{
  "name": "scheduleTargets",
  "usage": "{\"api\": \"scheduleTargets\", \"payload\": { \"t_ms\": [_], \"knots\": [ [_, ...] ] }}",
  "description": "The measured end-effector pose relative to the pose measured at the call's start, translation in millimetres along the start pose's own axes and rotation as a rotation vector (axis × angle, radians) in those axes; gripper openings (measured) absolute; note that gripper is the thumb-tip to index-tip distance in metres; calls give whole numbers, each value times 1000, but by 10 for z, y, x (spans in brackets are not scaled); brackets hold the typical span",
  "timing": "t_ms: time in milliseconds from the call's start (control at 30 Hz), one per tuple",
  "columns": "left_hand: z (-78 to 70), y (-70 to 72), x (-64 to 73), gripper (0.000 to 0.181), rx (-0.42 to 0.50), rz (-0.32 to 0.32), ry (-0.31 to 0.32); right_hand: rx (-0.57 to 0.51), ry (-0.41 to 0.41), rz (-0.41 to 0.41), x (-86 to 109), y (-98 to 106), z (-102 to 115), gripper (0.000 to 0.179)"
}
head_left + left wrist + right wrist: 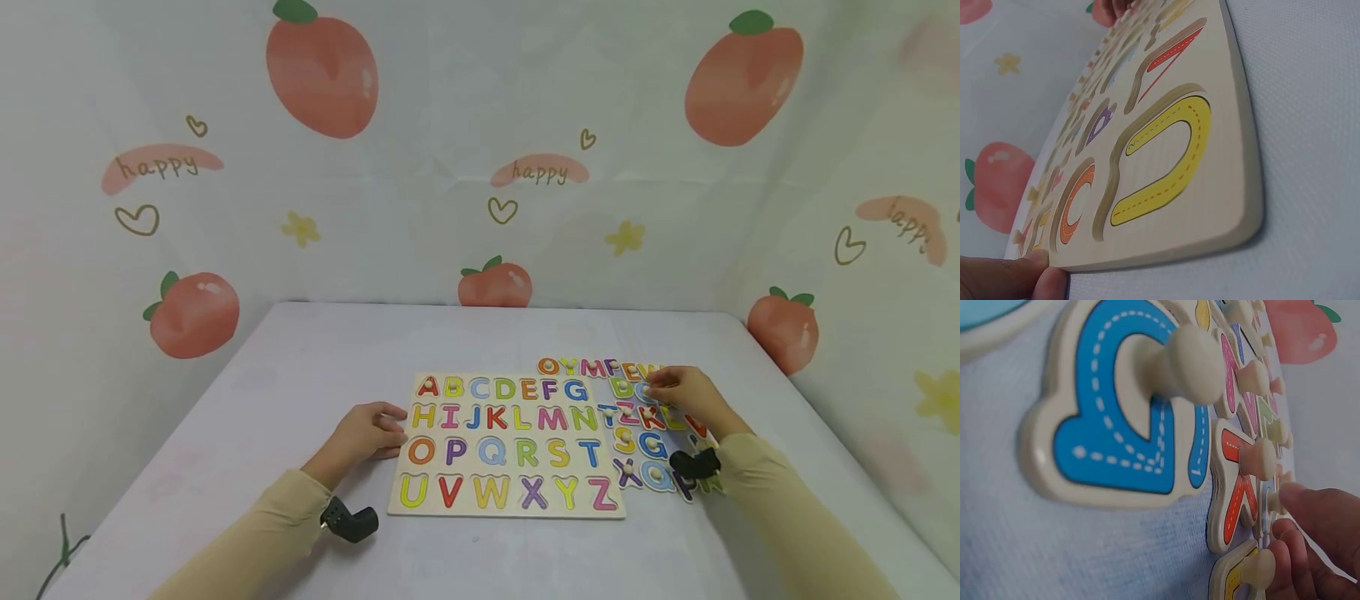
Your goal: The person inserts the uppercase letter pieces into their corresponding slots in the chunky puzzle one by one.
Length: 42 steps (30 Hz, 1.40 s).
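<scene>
Pale backdrop (405,233) with red fruits (322,79) and yellow flowers (301,229) behind white table (285,375), dark cord (65,551) at left

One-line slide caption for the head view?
Left hand touching the alphabet board, right hand pinching a blue letter beside it.

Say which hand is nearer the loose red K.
Right. The right hand is just beyond the loose red K; the left hand is across the board from it.
</scene>
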<state>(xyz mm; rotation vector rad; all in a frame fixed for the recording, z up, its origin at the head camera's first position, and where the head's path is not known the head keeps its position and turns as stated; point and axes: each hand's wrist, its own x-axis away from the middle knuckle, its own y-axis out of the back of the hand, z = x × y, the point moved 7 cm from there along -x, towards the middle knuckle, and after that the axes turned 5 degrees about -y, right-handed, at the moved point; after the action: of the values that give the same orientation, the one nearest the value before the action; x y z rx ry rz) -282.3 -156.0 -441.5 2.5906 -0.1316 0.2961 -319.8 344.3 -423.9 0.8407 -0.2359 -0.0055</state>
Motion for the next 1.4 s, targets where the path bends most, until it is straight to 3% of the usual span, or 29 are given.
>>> {"api": "scheduleTargets", "payload": {
  "t_ms": [167,433,767,1133,1400],
  "knots": [
    [1,-14,2,41,-2,-8,-2,24,-48,-5,-56,-14,-39,43],
    [-20,-23,20,41,3,-5,-3,72,-25,-22,-20,1,-3,34],
    [1,-16,-7,40,7,-10,2,42,-29,-11,53,25,82,34],
    [0,-3,-5,40,-17,1,-17,-35,63,-28,116,-25,593,33],
    [-19,8,22,40,-23,6,-36,-56,161,-29,103,-236,1009,28]
  ]
}}
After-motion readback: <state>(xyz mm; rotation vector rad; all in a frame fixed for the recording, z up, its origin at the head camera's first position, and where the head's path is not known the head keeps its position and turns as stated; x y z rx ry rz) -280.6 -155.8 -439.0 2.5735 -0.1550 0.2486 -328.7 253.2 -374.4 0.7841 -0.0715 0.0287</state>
